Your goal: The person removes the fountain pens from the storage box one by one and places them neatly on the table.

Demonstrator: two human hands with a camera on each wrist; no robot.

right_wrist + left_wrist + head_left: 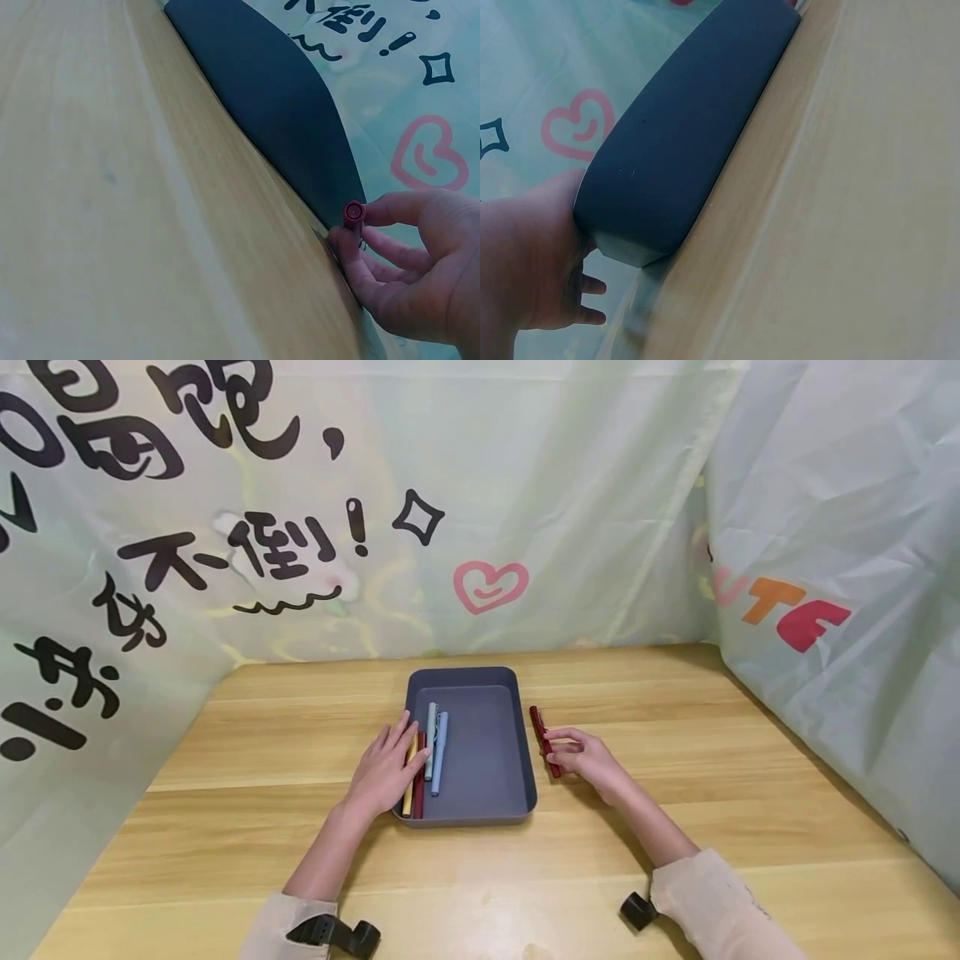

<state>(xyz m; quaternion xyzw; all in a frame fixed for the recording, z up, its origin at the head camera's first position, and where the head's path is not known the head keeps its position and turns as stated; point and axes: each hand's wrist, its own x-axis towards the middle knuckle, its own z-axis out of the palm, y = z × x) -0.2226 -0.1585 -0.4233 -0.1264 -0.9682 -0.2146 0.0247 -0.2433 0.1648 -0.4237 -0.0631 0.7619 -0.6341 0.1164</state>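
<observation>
A dark grey tray (487,743) holds several pens along its left side: a yellow pen (408,793), a dark red pen (418,802), a grey-green pen (431,739) and a light blue pen (440,756). My left hand (381,770) rests over the tray's left rim, fingers extended over the yellow and red pens. To the right of the tray, my right hand (588,764) pinches another dark red pen (537,723) between thumb and fingers; the right wrist view shows the end of this pen (354,212) between the fingertips of the hand (420,262).
The wooden table (262,760) extends on both sides of the tray. Printed cloth (600,510) hangs behind it and along both sides. Small black wrist cameras sit at both sleeves.
</observation>
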